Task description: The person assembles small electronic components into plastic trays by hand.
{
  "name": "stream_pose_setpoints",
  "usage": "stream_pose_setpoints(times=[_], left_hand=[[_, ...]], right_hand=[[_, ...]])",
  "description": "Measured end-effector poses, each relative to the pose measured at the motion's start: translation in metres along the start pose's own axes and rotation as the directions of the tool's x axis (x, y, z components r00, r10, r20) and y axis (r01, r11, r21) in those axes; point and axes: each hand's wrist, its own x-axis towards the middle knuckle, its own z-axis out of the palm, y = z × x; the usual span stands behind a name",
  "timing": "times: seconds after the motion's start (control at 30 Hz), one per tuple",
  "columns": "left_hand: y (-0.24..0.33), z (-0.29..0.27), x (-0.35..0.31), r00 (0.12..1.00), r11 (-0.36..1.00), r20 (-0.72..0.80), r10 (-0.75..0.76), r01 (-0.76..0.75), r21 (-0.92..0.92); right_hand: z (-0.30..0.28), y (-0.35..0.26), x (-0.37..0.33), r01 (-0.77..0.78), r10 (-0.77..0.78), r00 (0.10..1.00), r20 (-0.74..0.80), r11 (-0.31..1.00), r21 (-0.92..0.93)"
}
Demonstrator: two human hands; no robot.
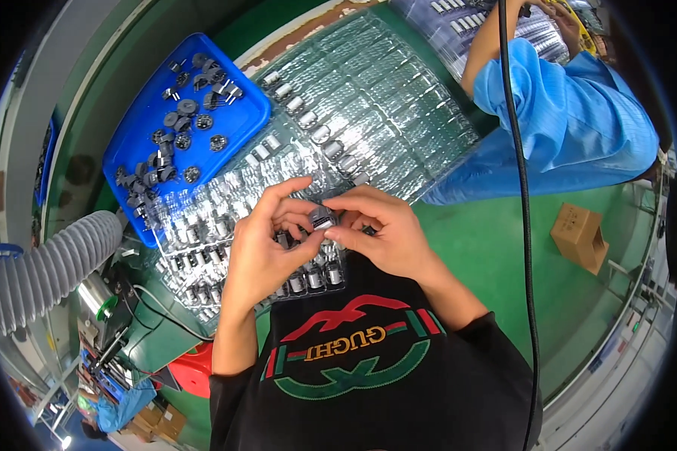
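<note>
Between my two hands, in front of my chest, is a small motor-like part (323,219), dark on top with a silver band. The thumb and index finger of my right hand (387,234) pinch it from the right. My left hand (263,244) holds it from the left with the thumb and curled fingers, its index finger raised. Below the hands lies a clear plastic tray (237,184) with rows of silver cylindrical parts (296,283). A larger clear tray (384,90) lies beyond, with a line of silver cylinders (308,119) along its left side.
A blue bin (241,124) at the far left holds many dark round caps (171,119). A grey ribbed hose (53,263) comes in at the left. A black cable (520,165) hangs down on the right. A co-worker's blue sleeve (564,113) is at the upper right; a cardboard box (578,234) stands on the floor.
</note>
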Motion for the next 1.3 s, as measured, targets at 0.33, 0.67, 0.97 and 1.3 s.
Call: stream_pose_setpoints(times=[0.33, 0.67, 0.97, 1.3], left_hand=[[0.012, 0.028, 0.006, 0.887, 0.640, 0.195, 0.419, -0.441, 0.630], [0.003, 0.050, -0.005, 0.890, 0.448, 0.368, 0.267, -0.453, 0.770], [-0.004, 0.053, -0.006, 0.887, 0.429, 0.381, 0.259, -0.459, 0.778], [-0.006, 0.052, -0.012, 0.886, 0.414, 0.382, 0.261, -0.460, 0.785]], right_hand=[[-0.072, 0.013, 0.003, -0.223, 0.054, 0.934, -0.354, 0.861, -0.456], [-0.071, 0.004, 0.010, -0.217, 0.133, 0.976, -0.171, 0.621, -0.754], [-0.064, 0.001, 0.017, -0.146, 0.131, 0.988, -0.083, 0.601, -0.786], [-0.053, 0.002, 0.019, -0.228, 0.243, 0.966, -0.085, 0.659, -0.717]])
